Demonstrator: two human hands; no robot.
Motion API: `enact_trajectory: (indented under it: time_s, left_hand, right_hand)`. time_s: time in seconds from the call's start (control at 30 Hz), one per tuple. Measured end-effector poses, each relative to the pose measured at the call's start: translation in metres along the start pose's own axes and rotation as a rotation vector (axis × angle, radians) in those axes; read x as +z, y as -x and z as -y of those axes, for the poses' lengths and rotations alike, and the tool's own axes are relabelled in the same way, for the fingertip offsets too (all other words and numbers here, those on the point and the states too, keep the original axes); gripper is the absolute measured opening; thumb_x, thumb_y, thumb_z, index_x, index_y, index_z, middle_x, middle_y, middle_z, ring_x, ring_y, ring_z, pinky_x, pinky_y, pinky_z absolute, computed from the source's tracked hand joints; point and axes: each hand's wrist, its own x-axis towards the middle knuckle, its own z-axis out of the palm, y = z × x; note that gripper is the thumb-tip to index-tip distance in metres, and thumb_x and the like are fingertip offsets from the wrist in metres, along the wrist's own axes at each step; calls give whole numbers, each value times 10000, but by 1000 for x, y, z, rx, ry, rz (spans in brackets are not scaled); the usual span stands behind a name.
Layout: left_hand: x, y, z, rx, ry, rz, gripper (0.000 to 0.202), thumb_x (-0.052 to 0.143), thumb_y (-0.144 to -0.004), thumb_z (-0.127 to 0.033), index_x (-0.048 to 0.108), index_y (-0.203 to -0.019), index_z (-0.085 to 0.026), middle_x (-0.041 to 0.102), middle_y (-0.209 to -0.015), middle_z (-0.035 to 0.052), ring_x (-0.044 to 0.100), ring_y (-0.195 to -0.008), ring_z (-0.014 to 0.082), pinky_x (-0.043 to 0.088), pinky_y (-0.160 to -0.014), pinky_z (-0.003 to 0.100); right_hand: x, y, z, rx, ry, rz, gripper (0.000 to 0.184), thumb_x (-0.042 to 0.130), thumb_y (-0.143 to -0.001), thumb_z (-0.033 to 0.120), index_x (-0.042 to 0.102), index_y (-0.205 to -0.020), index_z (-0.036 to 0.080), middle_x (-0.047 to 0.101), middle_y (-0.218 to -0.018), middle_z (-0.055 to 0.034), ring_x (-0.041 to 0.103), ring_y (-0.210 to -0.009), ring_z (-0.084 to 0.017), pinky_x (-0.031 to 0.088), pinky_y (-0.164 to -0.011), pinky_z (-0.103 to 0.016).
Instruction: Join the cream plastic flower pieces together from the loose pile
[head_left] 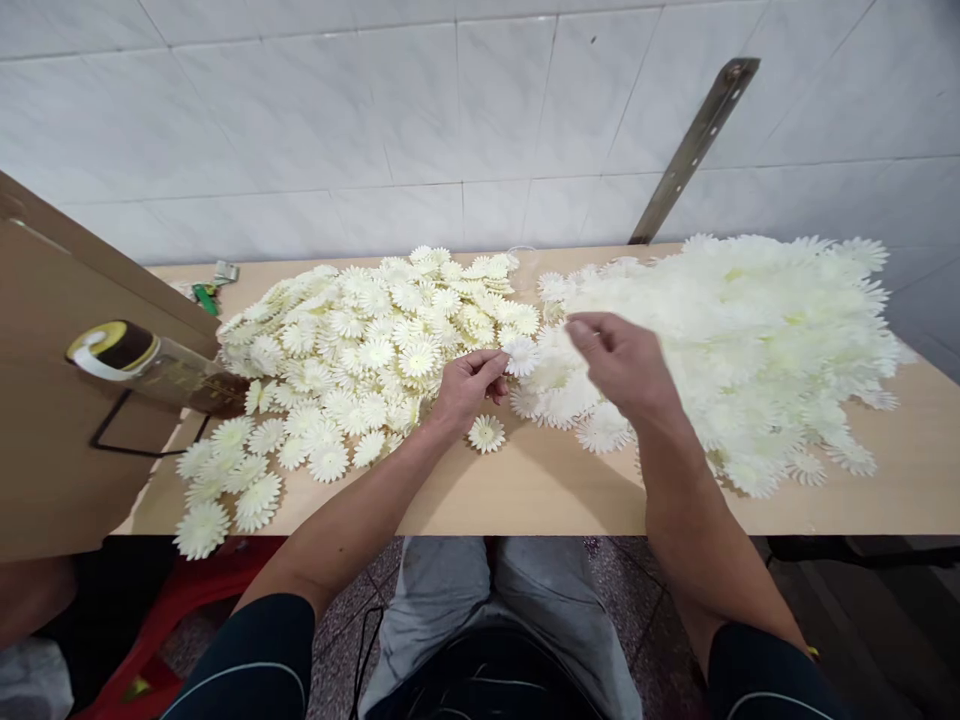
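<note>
My left hand (472, 388) is closed in a pinch on a white artificial flower (520, 356), held by its near edge at the middle of the table. To its right, my right hand (626, 362) is raised, thumb and fingers pressed together; whatever they may hold is too small to make out. Beneath my left hand a single cream flower (486, 434) lies on the wood. Many cream flowers with yellowish centres form a pile (375, 340) on the left. A larger heap of whiter, thinner petal layers (750, 350) spreads under and beyond my right hand.
A tea-coloured bottle (187, 375) with a dark lid leans by a cardboard sheet (67, 400) at left. Behind it lie small green and grey items (206, 295). A metal strip (694, 150) leans on the tiled wall (420, 110). The wooden table (547, 500) ends above my lap.
</note>
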Motion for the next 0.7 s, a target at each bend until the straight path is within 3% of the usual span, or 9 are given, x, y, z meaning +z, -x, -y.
enact_trajectory:
  time_s: [0.07, 0.13, 0.23, 0.37, 0.5, 0.7]
  left_hand:
    - [1, 2, -2, 13, -33, 29, 490, 977, -680, -581, 813, -863, -156, 661, -564, -9, 587, -497, 107, 477, -488, 236]
    - [1, 3, -2, 30, -57, 52, 484, 970, -699, -584, 811, -862, -157, 661, -560, -9, 585, -490, 107, 487, -489, 240]
    - [3, 3, 0, 43, -63, 57, 489, 973, -694, -596, 805, -843, -162, 653, -553, -12, 580, -479, 106, 489, -478, 238]
    - [4, 2, 1, 47, -25, 26, 516, 988, -656, -615, 789, -807, -164, 694, -633, 3, 593, -492, 95, 482, -465, 224]
    - [0, 0, -1, 30, 7, -5, 523, 963, -683, -620, 799, -870, -160, 733, -730, 28, 615, -521, 92, 462, -459, 217]
    - [0, 0, -1, 0, 4, -5, 503, 954, -693, -601, 795, -873, -159, 731, -747, 37, 625, -541, 100, 459, -472, 223]
  right_hand:
    - [15, 5, 8, 34, -92, 236, 576, 706, -931, 736, 782, -968, 166, 642, -740, -27, 508, -645, -155, 442, -604, -308]
    - [26, 7, 13, 65, -119, 314, 575, 724, -899, 745, 738, -838, 174, 520, -648, 16, 419, -606, -133, 359, -574, -302]
    - [32, 8, 13, 116, -108, 299, 550, 722, -883, 716, 687, -738, 187, 393, -598, 47, 317, -584, -120, 272, -562, -314]
    - [32, 6, 10, 132, -42, 265, 475, 722, -891, 603, 587, -659, 211, 371, -583, 52, 313, -588, -122, 265, -581, -320]
    - [32, 4, 9, 93, 53, 233, 469, 679, -935, 485, 441, -616, 236, 341, -577, 53, 321, -597, -126, 270, -605, -322]
    - [34, 5, 9, -3, 115, 199, 470, 576, -990, 456, 351, -628, 258, 317, -577, 44, 328, -598, -138, 270, -607, -328]
